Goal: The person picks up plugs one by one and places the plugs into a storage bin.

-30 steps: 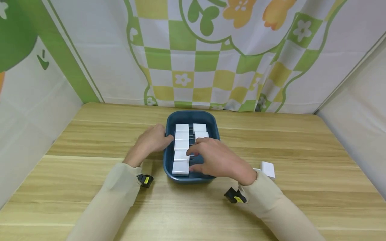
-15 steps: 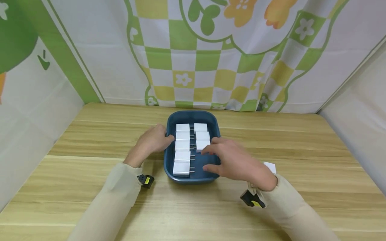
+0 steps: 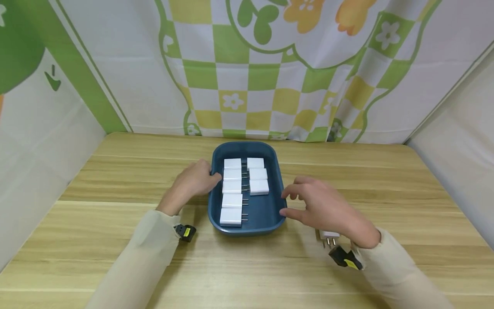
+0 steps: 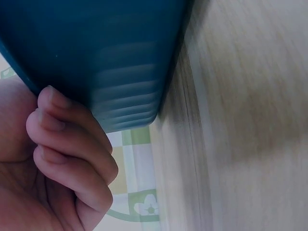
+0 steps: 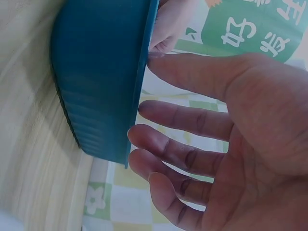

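Note:
A dark blue plastic tub (image 3: pixel 245 232) stands on the table. My left hand (image 3: pixel 194 179) grips its left rim, thumb over the edge and fingers (image 4: pixel 77 130) curled against the outer wall. Inside, several white plug chargers (image 3: pixel 232 201) lie in a column on the left, prongs pointing right. Three more white chargers (image 3: pixel 259 187) form a shorter column beside them. At the tub's right rim my right hand (image 3: pixel 328 206) is spread and holds nothing, thumb apart from the fingers; in the right wrist view its fingertips (image 5: pixel 144 137) are right at the rim.
Another white charger (image 3: pixel 329 234) lies on the wooden table (image 3: pixel 247 274) under my right wrist, prongs toward me, partly hidden by the hand. A patterned curtain (image 3: pixel 247 86) hangs along the table's back edge, with pale cloth walls (image 3: pixel 50 124) at both sides.
My right hand has drawn back rightward out of the tub, past its right rim, baring the third charger of the right column. The left hand has stayed on the rim.

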Demonstrator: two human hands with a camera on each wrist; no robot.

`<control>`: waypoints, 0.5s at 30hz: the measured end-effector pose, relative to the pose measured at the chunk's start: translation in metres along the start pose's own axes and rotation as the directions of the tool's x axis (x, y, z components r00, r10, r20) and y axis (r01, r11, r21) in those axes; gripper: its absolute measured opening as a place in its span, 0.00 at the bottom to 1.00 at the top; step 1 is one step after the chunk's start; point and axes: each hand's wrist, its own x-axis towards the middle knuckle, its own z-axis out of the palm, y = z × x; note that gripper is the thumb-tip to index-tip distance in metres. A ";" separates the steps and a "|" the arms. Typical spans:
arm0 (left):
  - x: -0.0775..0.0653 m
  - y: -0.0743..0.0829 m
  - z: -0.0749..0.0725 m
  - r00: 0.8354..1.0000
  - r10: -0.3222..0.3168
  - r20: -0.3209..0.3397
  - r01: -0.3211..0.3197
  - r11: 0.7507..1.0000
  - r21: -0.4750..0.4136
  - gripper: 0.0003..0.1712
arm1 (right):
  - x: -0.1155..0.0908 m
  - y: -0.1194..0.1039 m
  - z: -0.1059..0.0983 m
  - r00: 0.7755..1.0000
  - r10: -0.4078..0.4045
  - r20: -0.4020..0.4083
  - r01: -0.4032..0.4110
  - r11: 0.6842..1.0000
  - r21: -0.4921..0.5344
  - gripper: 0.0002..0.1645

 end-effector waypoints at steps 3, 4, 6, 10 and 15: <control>0.000 0.000 0.000 1.000 0.000 0.000 0.000 1.000 -0.002 0.22 | -0.003 0.003 -0.001 1.000 0.000 -0.014 0.000 1.000 0.002 0.19; 0.000 0.000 0.000 1.000 -0.001 0.000 0.001 1.000 -0.001 0.22 | -0.004 0.005 -0.001 1.000 -0.001 -0.020 0.001 1.000 0.001 0.19; 0.000 0.000 0.000 1.000 -0.003 0.001 0.003 1.000 0.001 0.22 | -0.007 0.007 -0.002 0.999 -0.012 -0.034 0.012 1.000 0.000 0.19; 0.001 0.000 0.000 1.000 -0.006 0.003 0.006 1.000 0.009 0.22 | -0.013 0.013 -0.003 0.999 -0.020 -0.048 0.019 1.000 -0.014 0.18; 0.001 -0.001 0.000 1.000 0.003 -0.001 -0.003 1.000 0.010 0.22 | -0.021 0.020 -0.005 0.999 -0.014 -0.039 0.013 0.999 -0.035 0.17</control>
